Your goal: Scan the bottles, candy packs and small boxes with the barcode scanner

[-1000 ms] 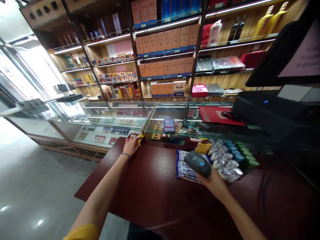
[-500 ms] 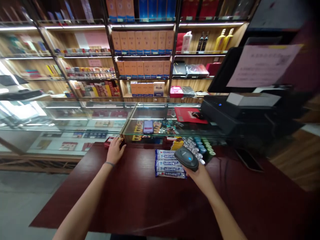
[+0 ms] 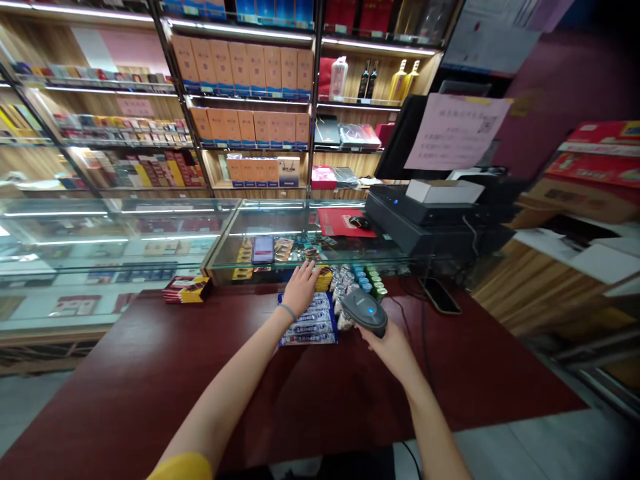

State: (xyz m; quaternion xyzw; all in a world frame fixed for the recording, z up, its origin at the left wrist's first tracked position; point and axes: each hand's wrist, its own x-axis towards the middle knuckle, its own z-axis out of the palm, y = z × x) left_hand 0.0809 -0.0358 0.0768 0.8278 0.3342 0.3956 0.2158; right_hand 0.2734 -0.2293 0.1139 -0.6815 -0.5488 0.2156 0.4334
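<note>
My right hand [image 3: 384, 340] grips a dark barcode scanner [image 3: 364, 311] with a small blue light on top. It hangs by the right end of a row of blue-and-white wrapped bars [image 3: 314, 328] on the counter. My left hand [image 3: 301, 288], fingers stretched out, reaches over the bars' far edge towards a stack of yellow-and-brown packs [image 3: 324, 279]. Whether its fingertips touch the packs I cannot tell. Beside the packs stand silver-topped rolls [image 3: 345, 280], blue rolls [image 3: 362, 277] and green rolls [image 3: 376, 283]. A separate stack of red-brown and yellow packs [image 3: 187, 289] lies at the left.
Behind the dark red counter [image 3: 240, 407] is a glass display case [image 3: 295, 220] with a lit phone [image 3: 263, 249] on it. A monitor [image 3: 400, 137] with a pink paper stands right. Another phone [image 3: 440, 295] and a cable lie nearby. Stocked shelves line the back.
My left hand has left the red-brown packs at the left and moved right, over the wrapped bars. The scanner stays in my right hand near the bars' right end. The view has turned right.
</note>
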